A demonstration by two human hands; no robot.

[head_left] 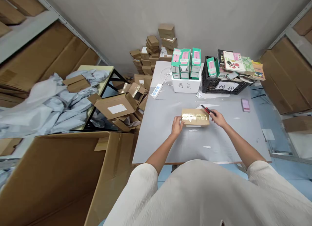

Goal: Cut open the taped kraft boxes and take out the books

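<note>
A small brown cardboard box [195, 121] with shiny clear tape along its top lies on the grey table. My left hand [177, 124] grips its left end, thumb and fingers pressed against the corner. In my right hand [218, 118] is a red and black box cutter [208, 110], held over the box's right end and pointing toward the back left. Whether the blade is out or touches the tape is too small to tell.
Behind the box stand a white bin [186, 85] of green-and-pink boxes and a black crate [210, 84] of books. A power strip [156, 90] lies at left, a phone [245, 105] at right. A large open carton [117, 164] and piled boxes flank the table's left side.
</note>
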